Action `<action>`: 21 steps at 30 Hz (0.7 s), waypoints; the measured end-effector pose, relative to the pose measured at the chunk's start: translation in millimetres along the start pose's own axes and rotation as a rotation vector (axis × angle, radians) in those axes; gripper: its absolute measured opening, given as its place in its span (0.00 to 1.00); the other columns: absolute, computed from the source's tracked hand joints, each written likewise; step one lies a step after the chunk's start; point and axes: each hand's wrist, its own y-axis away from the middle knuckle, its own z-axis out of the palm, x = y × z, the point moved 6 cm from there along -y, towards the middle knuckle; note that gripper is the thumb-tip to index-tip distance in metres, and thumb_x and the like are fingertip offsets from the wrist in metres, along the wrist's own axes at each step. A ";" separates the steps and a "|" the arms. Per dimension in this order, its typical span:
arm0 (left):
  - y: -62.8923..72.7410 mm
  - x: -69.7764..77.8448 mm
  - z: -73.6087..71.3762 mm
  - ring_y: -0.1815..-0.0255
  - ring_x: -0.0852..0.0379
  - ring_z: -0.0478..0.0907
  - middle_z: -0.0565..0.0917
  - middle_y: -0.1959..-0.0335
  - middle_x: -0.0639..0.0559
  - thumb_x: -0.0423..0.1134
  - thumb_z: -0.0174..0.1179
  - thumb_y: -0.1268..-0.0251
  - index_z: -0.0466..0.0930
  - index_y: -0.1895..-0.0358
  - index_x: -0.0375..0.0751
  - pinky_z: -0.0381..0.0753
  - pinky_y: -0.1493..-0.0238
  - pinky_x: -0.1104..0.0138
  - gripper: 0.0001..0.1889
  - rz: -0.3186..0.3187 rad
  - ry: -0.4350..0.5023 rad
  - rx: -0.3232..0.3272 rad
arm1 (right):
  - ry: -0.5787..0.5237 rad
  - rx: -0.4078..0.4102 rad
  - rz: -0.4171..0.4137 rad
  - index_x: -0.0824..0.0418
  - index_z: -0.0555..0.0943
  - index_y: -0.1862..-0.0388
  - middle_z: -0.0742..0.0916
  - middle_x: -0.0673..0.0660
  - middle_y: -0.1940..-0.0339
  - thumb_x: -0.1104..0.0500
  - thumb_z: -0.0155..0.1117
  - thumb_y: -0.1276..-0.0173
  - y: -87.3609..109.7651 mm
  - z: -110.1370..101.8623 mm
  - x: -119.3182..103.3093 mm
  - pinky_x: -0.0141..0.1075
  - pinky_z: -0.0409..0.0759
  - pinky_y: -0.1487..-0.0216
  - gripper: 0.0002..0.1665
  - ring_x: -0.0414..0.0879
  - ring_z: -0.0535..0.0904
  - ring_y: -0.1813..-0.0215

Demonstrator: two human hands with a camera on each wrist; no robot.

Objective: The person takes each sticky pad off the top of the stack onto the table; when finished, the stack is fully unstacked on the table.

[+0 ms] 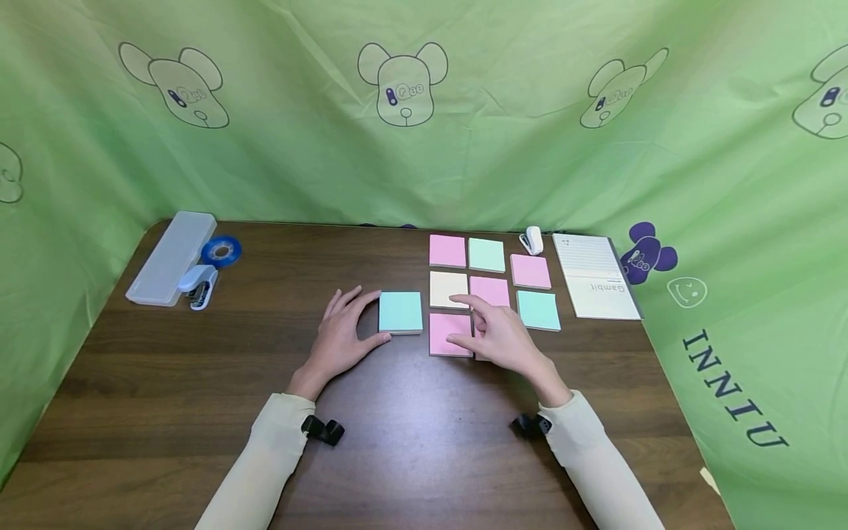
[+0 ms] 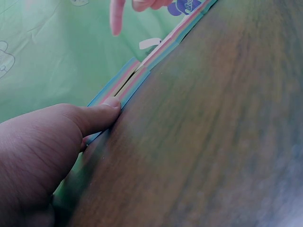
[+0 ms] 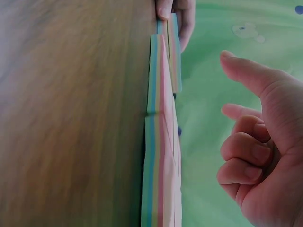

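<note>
My left hand (image 1: 338, 338) grips a stack of two sticky note pads (image 1: 400, 312) between thumb and fingers. Turquoise is the top colour, and striped layers show along the stack's edge (image 2: 135, 81) in the left wrist view. To its right, several pink, cream and turquoise pads lie in rows. My right hand (image 1: 506, 340) hovers over the lower ones, near a cream pad (image 1: 442, 285) and a pink pad (image 1: 439, 340). Its thumb and index finger are extended with nothing between them; the other fingers are curled. Another pink pad is partly hidden below that hand.
A white mini stapler (image 1: 534, 241) and a notebook (image 1: 599, 283) lie at the back right. On the left are a translucent case (image 1: 174, 258), a blue tape roll (image 1: 221, 251) and a light blue stapler (image 1: 199, 283). A green curtain (image 1: 411, 169) borders the table's back.
</note>
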 end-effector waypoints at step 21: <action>-1.1 0.8 -0.5 0.12 0.37 0.62 0.79 0.21 0.40 0.51 0.82 0.34 0.72 0.17 0.44 0.43 0.08 0.40 0.45 -0.001 0.005 -0.002 | 0.052 -0.036 0.030 0.51 0.81 0.22 0.69 0.42 0.77 0.38 0.85 0.36 -30.8 21.1 -15.3 0.35 0.58 0.72 0.46 0.37 0.58 0.74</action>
